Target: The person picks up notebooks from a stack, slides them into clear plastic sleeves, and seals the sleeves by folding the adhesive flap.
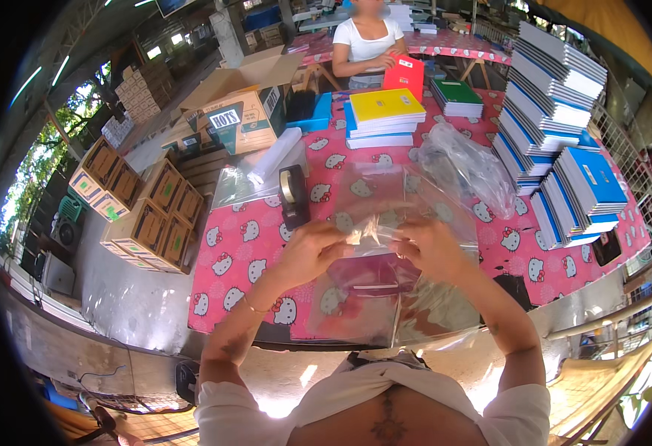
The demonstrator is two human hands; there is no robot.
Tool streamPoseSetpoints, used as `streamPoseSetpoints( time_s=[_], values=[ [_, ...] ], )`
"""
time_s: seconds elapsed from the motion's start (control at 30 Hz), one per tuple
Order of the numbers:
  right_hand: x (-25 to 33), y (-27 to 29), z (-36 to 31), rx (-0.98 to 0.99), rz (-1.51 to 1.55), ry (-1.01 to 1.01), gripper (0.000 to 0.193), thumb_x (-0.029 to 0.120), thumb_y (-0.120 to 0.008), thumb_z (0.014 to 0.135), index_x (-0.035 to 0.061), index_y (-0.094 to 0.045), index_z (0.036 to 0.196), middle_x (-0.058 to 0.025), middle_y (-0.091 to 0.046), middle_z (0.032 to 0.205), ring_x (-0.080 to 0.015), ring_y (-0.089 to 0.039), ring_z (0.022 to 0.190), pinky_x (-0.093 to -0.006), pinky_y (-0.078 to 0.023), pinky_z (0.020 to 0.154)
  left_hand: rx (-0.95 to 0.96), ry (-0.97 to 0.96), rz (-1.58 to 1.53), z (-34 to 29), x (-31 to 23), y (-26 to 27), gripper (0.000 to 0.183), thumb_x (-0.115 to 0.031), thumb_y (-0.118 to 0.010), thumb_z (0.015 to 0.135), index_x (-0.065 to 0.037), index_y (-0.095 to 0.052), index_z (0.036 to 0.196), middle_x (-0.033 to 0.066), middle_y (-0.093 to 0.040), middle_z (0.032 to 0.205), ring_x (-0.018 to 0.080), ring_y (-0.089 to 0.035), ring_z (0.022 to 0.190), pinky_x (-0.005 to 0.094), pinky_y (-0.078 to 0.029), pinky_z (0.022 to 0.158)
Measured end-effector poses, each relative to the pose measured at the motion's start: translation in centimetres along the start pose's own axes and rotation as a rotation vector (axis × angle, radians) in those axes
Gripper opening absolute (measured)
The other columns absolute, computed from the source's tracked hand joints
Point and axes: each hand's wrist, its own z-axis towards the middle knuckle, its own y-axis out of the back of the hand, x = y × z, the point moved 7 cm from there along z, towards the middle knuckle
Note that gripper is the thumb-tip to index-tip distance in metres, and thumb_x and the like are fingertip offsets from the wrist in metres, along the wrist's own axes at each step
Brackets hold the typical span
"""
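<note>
Fingers [335,239] of left hand [311,249] and right hand [436,249] pinch clear plastic [436,308], its held stretch running left to right.

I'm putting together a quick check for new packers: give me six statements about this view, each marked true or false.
1. The left hand and the right hand both touch clear plastic. True.
2. The black tape dispenser is nearer the right hand. False: the tape dispenser is nearer the left hand.
3. A yellow notebook lies on top of a stack. True.
4. The co-worker has hands on a green book. False: the co-worker has hands on a red book.
5. The tallest notebook pile is at far left. False: the notebook pile is on the right.
6. The patterned cloth is pink. True.
</note>
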Motion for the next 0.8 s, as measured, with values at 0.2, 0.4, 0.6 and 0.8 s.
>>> streamPoseSetpoints(
  time_s=[0.2, 0.4, 0.6, 0.8],
  values=[
    [-0.5, 2.0, 3.2, -0.055, -0.429, 0.098, 0.033, 0.021, -0.080, 0.075, 0.0046, -0.064, 0.099, -0.0090, -0.067, 0.095, -0.0271, -0.065, 0.089, -0.0370, -0.050, 0.073, 0.041, 0.067, 0.387, 3.1, 1.7, -0.7, 0.067, -0.033, -0.078, 0.080, 0.002, -0.049, 0.129, 0.0168, -0.065, 0.093, 0.0278, -0.062, 0.078, 0.0354, -0.051, 0.070],
    [-7.6, -2.0, 3.9, 0.286, 0.621, -0.214, 0.042, 0.025, -0.080, 0.080, 0.0049, -0.065, 0.113, -0.0069, -0.068, 0.092, -0.0131, -0.060, 0.085, -0.0303, -0.048, 0.074, 0.456, 0.258, -0.814, 5.4, 8.7, -4.6, 0.046, -0.037, -0.077, 0.084, 0.000, -0.065, 0.108, 0.0057, -0.065, 0.093, 0.0123, -0.061, 0.085, 0.0256, -0.047, 0.073],
    [-8.2, -1.7, 2.9, 0.162, 0.541, -0.229, 0.034, 0.018, -0.078, 0.082, 0.0023, -0.064, 0.110, -0.0058, -0.068, 0.086, -0.0122, -0.061, 0.077, -0.0286, -0.048, 0.070, 0.411, 0.481, -0.948, 9.4, 9.7, -8.6, 0.022, -0.024, -0.067, 0.092, -0.003, -0.071, 0.099, 0.0045, -0.068, 0.084, 0.0101, -0.064, 0.078, 0.0238, -0.048, 0.068],
    [-4.7, -2.7, 4.6, 0.119, 0.533, -0.186, 0.030, 0.015, -0.076, 0.083, 0.0032, -0.063, 0.107, -0.0056, -0.068, 0.084, -0.0124, -0.061, 0.076, -0.0292, -0.049, 0.069, -0.520, 0.796, 0.090, -9.3, 34.2, -1.4, 0.028, -0.028, -0.072, 0.087, -0.003, -0.069, 0.099, 0.0040, -0.063, 0.078, 0.0135, -0.058, 0.062, 0.0302, -0.054, 0.064]
  ],
)
